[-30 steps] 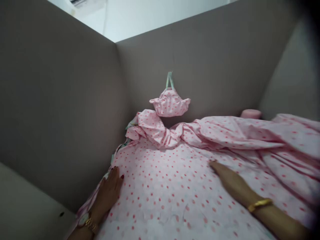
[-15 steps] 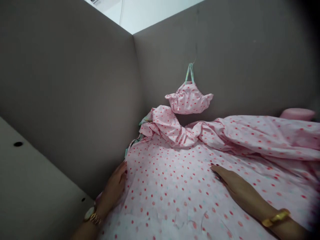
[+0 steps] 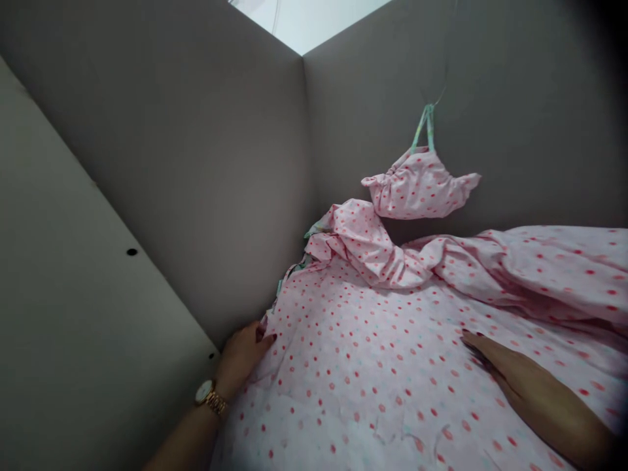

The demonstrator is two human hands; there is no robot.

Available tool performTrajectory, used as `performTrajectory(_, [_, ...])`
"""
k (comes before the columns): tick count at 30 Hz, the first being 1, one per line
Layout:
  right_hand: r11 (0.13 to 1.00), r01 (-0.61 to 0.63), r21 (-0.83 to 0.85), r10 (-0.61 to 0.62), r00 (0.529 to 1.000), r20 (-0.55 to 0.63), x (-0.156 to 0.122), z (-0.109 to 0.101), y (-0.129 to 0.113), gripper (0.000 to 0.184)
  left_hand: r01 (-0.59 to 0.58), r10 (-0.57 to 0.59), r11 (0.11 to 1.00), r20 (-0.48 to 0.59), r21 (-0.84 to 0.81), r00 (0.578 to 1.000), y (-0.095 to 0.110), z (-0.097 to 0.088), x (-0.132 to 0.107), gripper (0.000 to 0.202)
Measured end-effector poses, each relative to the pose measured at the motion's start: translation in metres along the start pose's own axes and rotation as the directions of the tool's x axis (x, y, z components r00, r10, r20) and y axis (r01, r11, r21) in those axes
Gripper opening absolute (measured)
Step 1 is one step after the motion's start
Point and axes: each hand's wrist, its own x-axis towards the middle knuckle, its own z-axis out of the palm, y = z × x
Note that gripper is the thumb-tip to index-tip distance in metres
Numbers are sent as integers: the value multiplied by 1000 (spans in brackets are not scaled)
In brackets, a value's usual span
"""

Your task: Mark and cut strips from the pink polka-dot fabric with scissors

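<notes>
Pink cotton cloth with red and coral dots lies spread out before me, its far part gathered into a bunched fold. At its left edge, by the grey panel, my left hand is closed on the border, thumb on top and fingers curled at the side, partly hidden. My right hand rests flat on the cloth towards the right, fingers stretched out and holding nothing. Green trim shows along the far left edge of the cloth.
Tall grey panels meet in a corner behind the cloth. A small gathered piece of the same dotted fabric hangs by green straps on the back panel. At left stands a paler board with dark holes.
The view has turned left, so things sit further right in the picture. My left fingers, earlier lying along the cloth's edge, are now curled at it. The right hand stays flat.
</notes>
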Motion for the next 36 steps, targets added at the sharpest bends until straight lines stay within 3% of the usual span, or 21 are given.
performTrajectory(8, [1000,-8,13,8,1000,-23,-1,-10,-11,48,-39,46,995,-79,93,996,11,12,-7,27])
performTrajectory(14, [1000,-19,11,19,1000,0,0,-13,-14,49,-67,75,978,-31,197,997,5,12,-7,38])
performTrajectory(18, [1000,-26,15,26,1000,-7,0,-10,-11,48,-142,160,969,-73,202,985,30,11,-23,43])
performTrajectory(20, [1000,-6,15,7,1000,-9,0,-8,-9,48,-288,290,946,10,152,957,49,18,-35,48])
performTrajectory(22, [1000,-3,17,3,1000,0,1,-7,-9,48,-452,440,891,167,45,882,60,28,-44,54])
performTrajectory(23, [1000,-10,20,10,1000,3,2,-8,-9,48,-476,464,879,203,15,862,59,32,-46,58])
performTrajectory(24, [999,-21,25,21,1000,2,3,-10,-11,48,-458,445,889,209,17,871,55,35,-46,62])
performTrajectory(27, [997,-60,40,60,998,-16,4,-26,-25,46,-253,243,955,78,155,967,30,38,-39,65])
performTrajectory(29, [997,-63,36,64,998,-18,3,-39,-43,44,-270,274,934,17,236,962,22,41,-28,59])
performTrajectory(31, [998,-62,0,62,998,-9,3,-47,-68,39,-265,296,932,-93,248,951,36,50,-15,59])
performTrajectory(34, [994,113,8,-113,994,3,10,-40,-103,35,-478,484,857,15,192,875,85,71,-5,62])
performTrajectory(36, [961,269,70,-275,957,89,15,-31,-112,33,-536,536,824,53,185,842,111,85,1,61])
